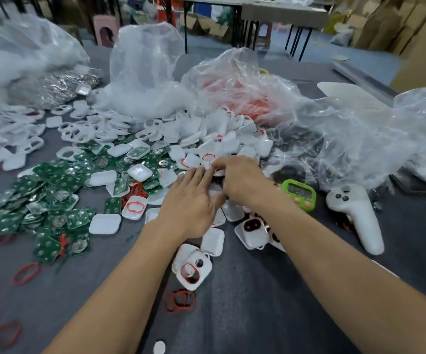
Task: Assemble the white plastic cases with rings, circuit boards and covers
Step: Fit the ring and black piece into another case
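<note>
Two hands (pixel 191 200) (pixel 242 180), one timer (pixel 299 191), one controller (pixel 355 215)

Both hands meet at the middle of the grey desk (pixel 257 310), over a heap of white cases (pixel 232 139). The left hand (pixel 191 200) lies flat with straight fingers. The right hand (pixel 240 180) curls its fingers down into the heap, and blur hides whether it holds anything. Green circuit boards (pixel 53 198) spread toward the left edge, with red rings (pixel 26 272) loose near the near-left corner. Clear plastic bags (pixel 143 72) crowd the far edge. A green timer (pixel 299 192) and a white controller (pixel 357 218) lie toward the right edge.
</note>
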Available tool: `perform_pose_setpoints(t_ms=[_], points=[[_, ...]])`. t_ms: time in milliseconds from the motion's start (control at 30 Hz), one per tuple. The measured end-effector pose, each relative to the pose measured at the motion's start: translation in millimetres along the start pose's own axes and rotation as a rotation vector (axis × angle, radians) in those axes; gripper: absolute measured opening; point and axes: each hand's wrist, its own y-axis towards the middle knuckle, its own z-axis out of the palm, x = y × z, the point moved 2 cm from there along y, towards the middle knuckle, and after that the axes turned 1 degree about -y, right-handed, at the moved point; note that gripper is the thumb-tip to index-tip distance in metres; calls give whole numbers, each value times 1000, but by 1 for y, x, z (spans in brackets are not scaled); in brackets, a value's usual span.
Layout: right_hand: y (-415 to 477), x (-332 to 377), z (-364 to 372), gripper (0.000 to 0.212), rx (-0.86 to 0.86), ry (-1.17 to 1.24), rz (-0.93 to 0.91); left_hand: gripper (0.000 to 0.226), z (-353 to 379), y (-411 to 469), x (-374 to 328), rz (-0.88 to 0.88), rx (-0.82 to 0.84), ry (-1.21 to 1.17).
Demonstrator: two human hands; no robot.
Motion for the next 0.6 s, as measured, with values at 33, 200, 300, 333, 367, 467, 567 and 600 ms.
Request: perform_pose_setpoints(t_ms=[33,200,300,333,367,467,567,600], points=[[6,-1,-1,40,3,8,-7,68,-5,2,1,-12,-16,-46],[35,-13,-23,14,-32,431,14,50,-39,15,20,-181,-370,-262],[66,-11,-25,15,-212,512,50,56,-45,31,43,-293,-406,-256],[78,-9,-22,21,-207,450,59,57,-42,35,50,-317,-385,-202],[90,-7,-18,30,-177,373,61,59,-38,38,57,-336,-340,-129],[125,4,-6,54,-96,156,54,63,-23,46,70,-343,-251,-17],[155,30,-3,64,-62,180,-27,53,-23,51,72,-263,-281,-43],[164,41,-2,66,-3,213,-53,45,-25,50,73,-251,-326,-135]])
